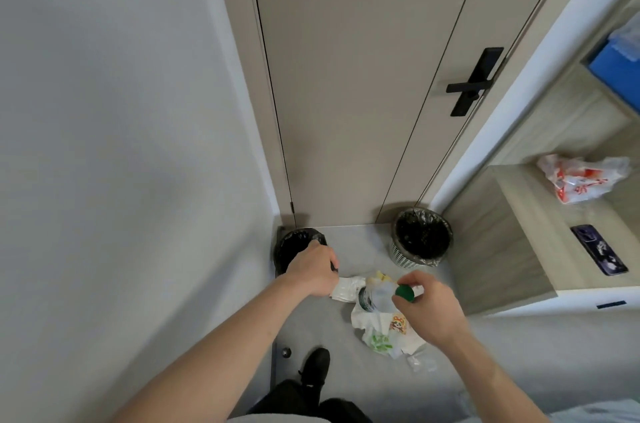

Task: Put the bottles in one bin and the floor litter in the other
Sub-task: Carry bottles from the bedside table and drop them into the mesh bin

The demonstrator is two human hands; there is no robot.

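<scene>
Our right grip (424, 306) pinches a clear plastic bottle (375, 296) just below its green cap (404, 293), fingers curled round the neck, and holds it above the floor litter (381, 329). Our left grip (313, 272) reaches toward the left bin (292, 247), which stands in the corner left of the bottle; its fingers are curled, and we cannot tell whether they hold anything, since the fingertips are hidden.

Directly under the bottle lies the litter: a crumpled white wrapper with a cartoon print, a green-printed plastic bag (379, 343) and some clear scraps (420, 362) on the grey floor (363, 242). Left of the bottle, touching the heap, lies a flat white packet (346, 289). Beyond the bottle and to its right stands the right bin (420, 237), a white mesh basket with a black liner, against the door (346, 76). Both bins are lined in black.

Further right of the bottle is a pale wooden counter (519, 214) carrying a red-and-white plastic bag (581, 178) and a dark phone (599, 249). Below the bottle, nearer us, a black shoe (317, 367) rests on the floor.
</scene>
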